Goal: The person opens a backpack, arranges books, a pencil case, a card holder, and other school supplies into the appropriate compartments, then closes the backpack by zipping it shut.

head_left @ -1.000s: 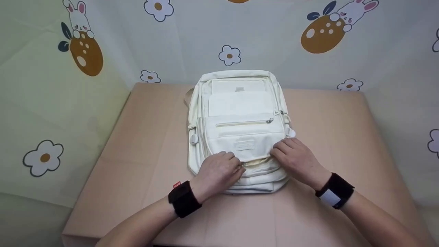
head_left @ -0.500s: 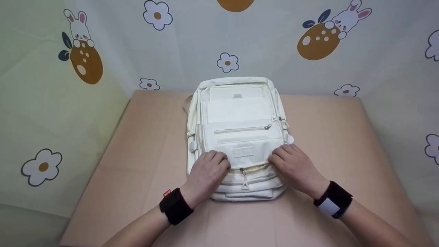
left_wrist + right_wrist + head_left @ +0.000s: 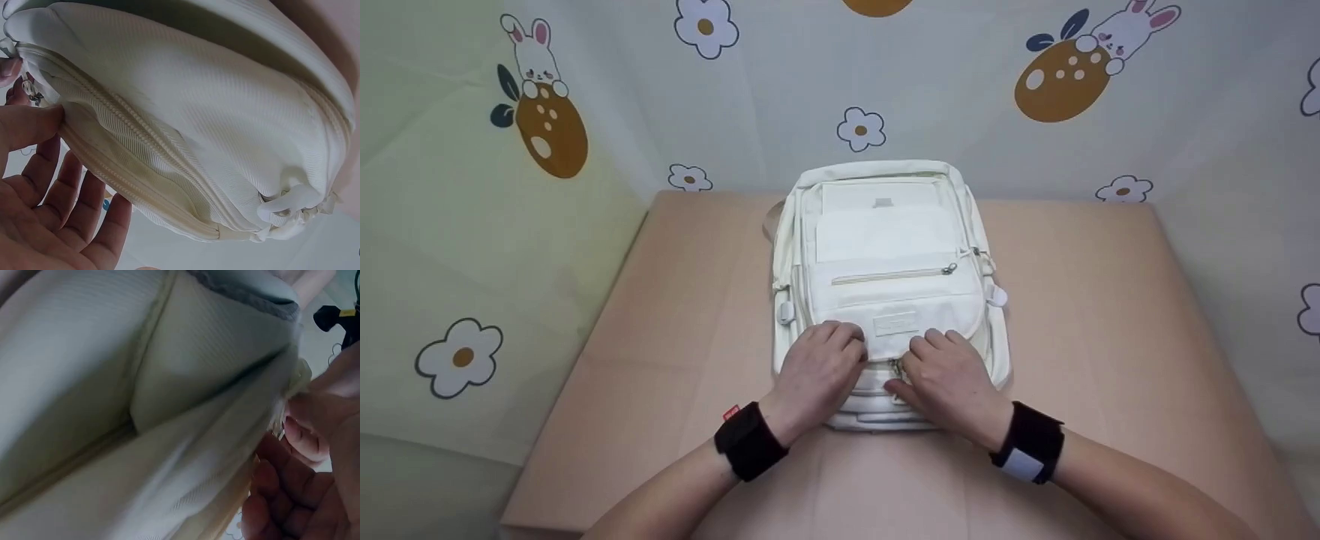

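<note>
A cream-white backpack (image 3: 889,247) lies flat on the tan table (image 3: 1110,315), its front facing up. My left hand (image 3: 821,367) grips the near left edge of the front pocket. In the left wrist view its thumb (image 3: 28,126) lies on the fabric by the zipper seam (image 3: 146,146), with the fingers (image 3: 67,197) under the edge. My right hand (image 3: 945,379) sits at the middle of the pocket's near edge and pinches the zipper pull (image 3: 896,367). The right wrist view shows its fingertips (image 3: 301,439) closed at the pull, against the backpack (image 3: 112,382).
A patterned cloth with flowers, rabbits and brown eggs (image 3: 1065,82) hangs behind and to both sides of the table. Bare tabletop lies left (image 3: 675,315) and right of the backpack. Black wristbands (image 3: 750,442) sit on both wrists.
My right hand has slid left from the pocket's right corner to the zipper pull at the middle. The left hand has stayed on the pocket's left edge.
</note>
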A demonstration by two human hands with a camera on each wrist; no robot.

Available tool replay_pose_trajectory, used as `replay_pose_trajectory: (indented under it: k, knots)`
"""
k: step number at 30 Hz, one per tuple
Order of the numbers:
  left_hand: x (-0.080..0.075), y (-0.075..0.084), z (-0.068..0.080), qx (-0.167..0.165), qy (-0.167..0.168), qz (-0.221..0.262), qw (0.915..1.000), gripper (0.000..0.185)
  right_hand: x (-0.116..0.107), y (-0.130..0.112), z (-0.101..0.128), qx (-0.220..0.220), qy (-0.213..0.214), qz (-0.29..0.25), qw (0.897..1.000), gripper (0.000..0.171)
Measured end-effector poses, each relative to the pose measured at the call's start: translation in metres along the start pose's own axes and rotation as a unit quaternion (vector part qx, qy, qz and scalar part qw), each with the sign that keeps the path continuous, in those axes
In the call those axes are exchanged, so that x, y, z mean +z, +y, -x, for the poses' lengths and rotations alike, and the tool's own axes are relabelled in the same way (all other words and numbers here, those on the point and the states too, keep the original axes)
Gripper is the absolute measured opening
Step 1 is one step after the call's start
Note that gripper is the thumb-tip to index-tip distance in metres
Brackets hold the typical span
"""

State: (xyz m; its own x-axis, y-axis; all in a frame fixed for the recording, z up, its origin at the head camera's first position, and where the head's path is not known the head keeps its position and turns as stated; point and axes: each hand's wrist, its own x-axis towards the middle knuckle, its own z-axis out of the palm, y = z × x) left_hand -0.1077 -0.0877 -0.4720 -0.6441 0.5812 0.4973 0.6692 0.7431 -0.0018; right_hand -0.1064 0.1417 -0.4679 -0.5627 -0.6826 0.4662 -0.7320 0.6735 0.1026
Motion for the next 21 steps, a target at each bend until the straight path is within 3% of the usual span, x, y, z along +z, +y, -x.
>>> replay_pose_trajectory:
  k: [7,13,21]
  knots:
    - [0.001,0.004,0.002,-0.003,0.014,0.017,0.9997,0.005,0.008,-0.004,0.0,0.006,0.033,-0.006,0.999,0.023]
    - [0.004,0.009,0.008,0.001,0.01,0.008,0.9999,0.005,0.008,-0.004,0.009,0.007,0.012,-0.016,1.0,0.022]
    - [0.002,0.001,0.001,0.003,-0.005,-0.004,1.0,0.004,0.007,0.005,0.0,-0.004,0.032,-0.022,0.999,0.024]
